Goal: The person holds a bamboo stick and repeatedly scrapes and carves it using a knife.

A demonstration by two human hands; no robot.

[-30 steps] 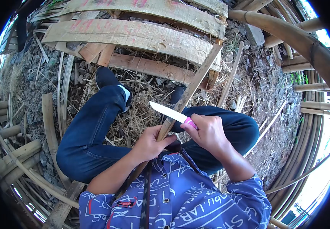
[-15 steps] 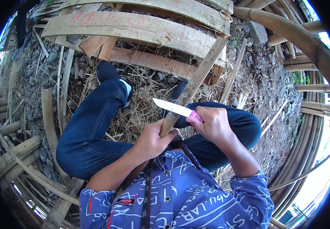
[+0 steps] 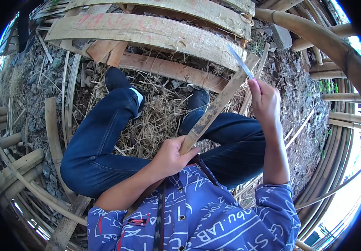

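My left hand (image 3: 173, 156) is closed round the near end of a long bamboo strip (image 3: 217, 106), holding it slanted away from me and up to the right. Dark stains mark the strip's surface. In my right hand (image 3: 265, 102) is a knife (image 3: 240, 62), its blade pointing forward and left near the strip's far end. My fingers cover its handle almost wholly. Whether the blade touches the strip I cannot tell.
A wooden plank pallet (image 3: 147, 31) stands in front of my feet. Straw and shavings (image 3: 151, 121) lie between my legs. A thick bamboo pole (image 3: 318, 35) curves along the right, and more bamboo poles (image 3: 19, 169) lie at the left.
My right hand has moved the knife forward along the bamboo strip, from near my left hand to the far end. The strip has swung slightly to the right.
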